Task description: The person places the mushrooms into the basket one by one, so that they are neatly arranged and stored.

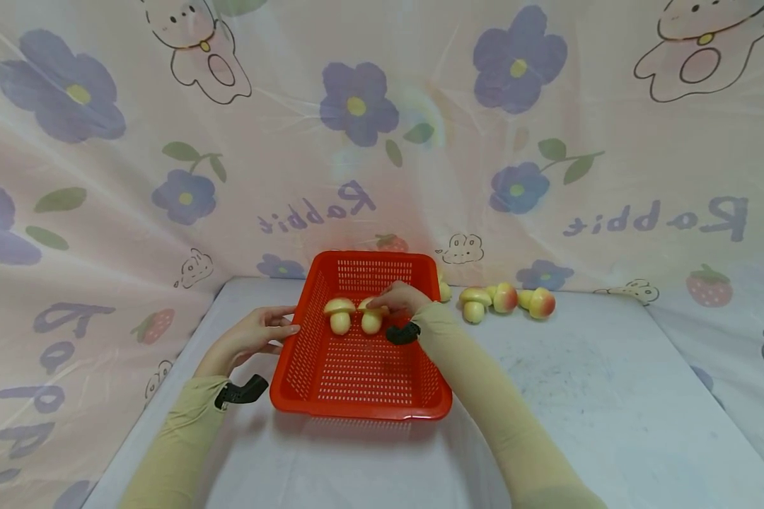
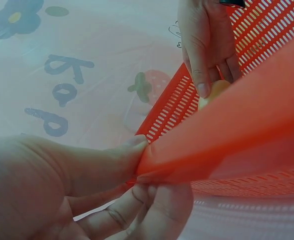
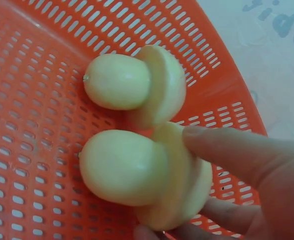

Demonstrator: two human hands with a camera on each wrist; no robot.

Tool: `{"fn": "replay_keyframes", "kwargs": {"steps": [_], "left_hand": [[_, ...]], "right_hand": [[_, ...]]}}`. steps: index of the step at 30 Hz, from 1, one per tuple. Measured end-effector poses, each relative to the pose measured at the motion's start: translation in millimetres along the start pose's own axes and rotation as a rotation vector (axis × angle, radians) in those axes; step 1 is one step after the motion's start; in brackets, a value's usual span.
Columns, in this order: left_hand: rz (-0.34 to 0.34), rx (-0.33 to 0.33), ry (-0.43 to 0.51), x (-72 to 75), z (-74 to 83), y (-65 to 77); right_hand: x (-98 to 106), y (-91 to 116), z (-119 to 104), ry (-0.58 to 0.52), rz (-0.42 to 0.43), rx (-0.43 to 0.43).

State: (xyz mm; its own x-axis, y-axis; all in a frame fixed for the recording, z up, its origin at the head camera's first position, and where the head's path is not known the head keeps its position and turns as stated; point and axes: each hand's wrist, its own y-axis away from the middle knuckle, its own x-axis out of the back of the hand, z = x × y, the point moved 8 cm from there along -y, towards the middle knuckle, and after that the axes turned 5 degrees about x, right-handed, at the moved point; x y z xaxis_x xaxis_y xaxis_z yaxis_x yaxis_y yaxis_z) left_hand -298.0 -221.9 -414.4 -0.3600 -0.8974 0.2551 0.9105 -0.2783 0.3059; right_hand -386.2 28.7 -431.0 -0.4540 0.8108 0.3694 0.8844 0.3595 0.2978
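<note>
A red slotted plastic basket (image 1: 363, 410) stands on the table with two pale yellow toy mushrooms inside. My left hand (image 1: 251, 336) pinches the basket's left rim (image 2: 221, 135), thumb on top and fingers underneath. Inside the basket, my right hand (image 1: 402, 298) grips one toy mushroom (image 3: 124, 167) by its cap, thumb on one side and fingers on the other. The other toy mushroom (image 3: 117, 82) lies right beside it, to the left in the head view, with its stem toward me.
To the basket's right, several more toy mushrooms lie in a row near the back of the white table (image 1: 560, 396), one with a red-tinged cap (image 1: 541, 304). Another toy mushroom (image 1: 444, 290) is partly hidden behind the basket's right rim. A printed curtain (image 1: 420, 177) hangs behind.
</note>
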Motion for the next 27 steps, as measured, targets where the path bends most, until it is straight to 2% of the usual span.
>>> {"fn": "replay_keyframes", "kwargs": {"steps": [5, 12, 22, 27], "left_hand": [[0.001, -0.002, -0.004, 0.5, -0.2, -0.4], [0.004, -0.003, -0.013, 0.5, -0.1, 0.0], [0.014, -0.002, -0.021, -0.7, 0.3, 0.7], [0.012, -0.007, -0.018, -0.9, 0.7, 1.1]], "right_hand": [[-1.3, 0.5, -0.3, 0.018, -0.001, 0.010], [-1.2, 1.0, -1.1, -0.008, -0.011, 0.019], [4.8, 3.0, -0.5, -0.059, 0.016, -0.016], [5.8, 3.6, -0.7, -0.089, 0.011, -0.002]]}}
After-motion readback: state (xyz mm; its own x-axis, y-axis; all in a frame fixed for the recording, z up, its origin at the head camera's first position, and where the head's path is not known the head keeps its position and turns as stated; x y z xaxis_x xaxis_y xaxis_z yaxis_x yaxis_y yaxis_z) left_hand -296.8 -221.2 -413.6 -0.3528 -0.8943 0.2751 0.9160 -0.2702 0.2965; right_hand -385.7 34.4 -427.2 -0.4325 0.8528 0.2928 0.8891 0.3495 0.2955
